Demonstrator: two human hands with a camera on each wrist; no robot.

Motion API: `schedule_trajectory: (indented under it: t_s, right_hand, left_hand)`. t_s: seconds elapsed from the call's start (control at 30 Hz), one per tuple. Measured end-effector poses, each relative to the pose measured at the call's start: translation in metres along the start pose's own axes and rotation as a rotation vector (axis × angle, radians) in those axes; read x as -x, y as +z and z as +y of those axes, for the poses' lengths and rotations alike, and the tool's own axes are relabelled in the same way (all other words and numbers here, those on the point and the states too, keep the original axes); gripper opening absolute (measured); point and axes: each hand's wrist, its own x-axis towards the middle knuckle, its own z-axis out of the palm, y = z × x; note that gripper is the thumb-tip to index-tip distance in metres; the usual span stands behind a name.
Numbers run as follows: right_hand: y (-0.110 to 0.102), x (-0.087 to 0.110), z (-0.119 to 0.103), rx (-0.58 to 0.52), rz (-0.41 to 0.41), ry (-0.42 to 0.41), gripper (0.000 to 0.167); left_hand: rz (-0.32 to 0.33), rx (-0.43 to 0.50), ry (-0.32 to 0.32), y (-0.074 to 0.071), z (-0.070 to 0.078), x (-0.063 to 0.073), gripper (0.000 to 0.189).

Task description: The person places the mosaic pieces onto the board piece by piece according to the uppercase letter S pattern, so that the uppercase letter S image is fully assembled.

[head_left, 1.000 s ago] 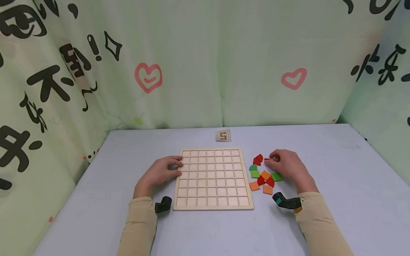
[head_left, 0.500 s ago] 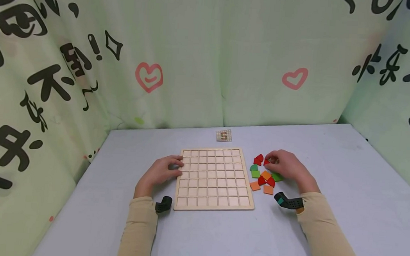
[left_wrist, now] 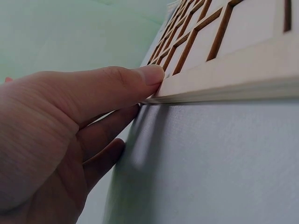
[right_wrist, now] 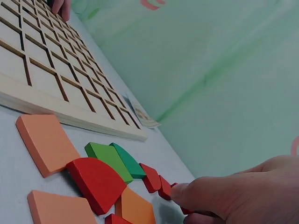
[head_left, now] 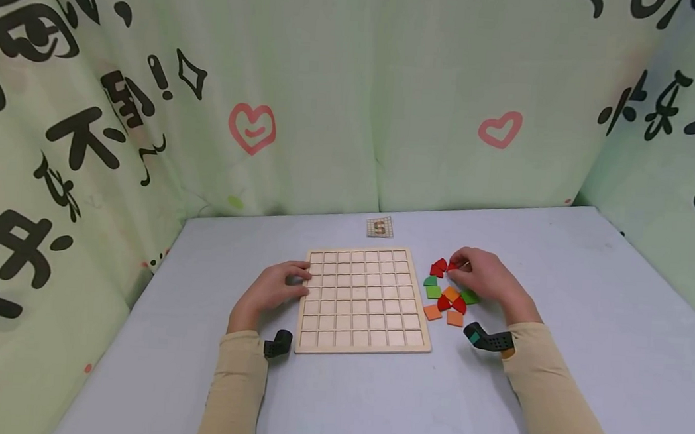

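A square wooden grid board (head_left: 363, 352) lies on the table with bare cells. My left hand (head_left: 268, 288) rests at its left edge, thumb and fingers spread and fairly straight; the left wrist view shows the thumb tip (left_wrist: 152, 74) on the frame. To the right of the board my right hand (head_left: 486, 276) pinches a small red block (head_left: 452, 266) between thumb and fingertips, mostly hidden by them in the right wrist view. Beside it lie two more red blocks (head_left: 438, 267). Nearer are a dark green block (head_left: 430, 281), light green blocks (head_left: 433, 292) and red quarter-round blocks (right_wrist: 98, 182).
Several orange square blocks (head_left: 455, 318) lie at the near end of the loose pile. A small card (head_left: 379, 227) printed with a grid pattern lies behind the board. A pale green curtain (head_left: 330, 110) closes off the table's back and sides.
My right fingertips have come slightly left and closed on the red block, which shifts a little at their tips. My left hand and the board have stayed in place.
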Motion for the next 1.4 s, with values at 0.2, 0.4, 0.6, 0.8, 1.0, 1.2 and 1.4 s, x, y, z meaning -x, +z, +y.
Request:
schedule_trajectory:
  t_s: [0.2,0.4,0.6,0.8,1.0,1.2,1.4]
  right_hand:
    - [0.001,0.001,-0.012,-0.029,0.067,-0.041,0.034]
    - [0.006,-0.001,-0.019,-0.034,0.09,-0.052,0.027]
    - [0.007,-0.001,-0.017,0.006,0.013,-0.01,0.035]
    - [0.005,-0.001,-0.009,0.046,0.002,-0.076,0.034]
    - [0.0,0.0,-0.003,0.034,-0.046,-0.084,0.037]
    - [-0.006,0.002,0.0,0.079,-0.049,-0.022,0.039]
    - [-0.009,0.002,0.003,0.085,-0.067,0.0,0.04]
  left_hand:
    - [-0.001,0.005,-0.011,0.0,0.0,0.0,0.032]
    - [-0.004,0.004,-0.008,0.0,0.001,0.0,0.032]
    - [0.0,0.008,-0.001,-0.001,0.003,0.0,0.032]
    - [-0.002,-0.001,-0.004,-0.001,0.003,0.0,0.033]
    - [-0.002,-0.01,-0.004,0.0,0.003,0.0,0.033]
    - [-0.003,-0.016,-0.003,0.0,0.001,-0.001,0.032]
    - [-0.002,-0.013,0.003,0.0,0.001,0.0,0.032]
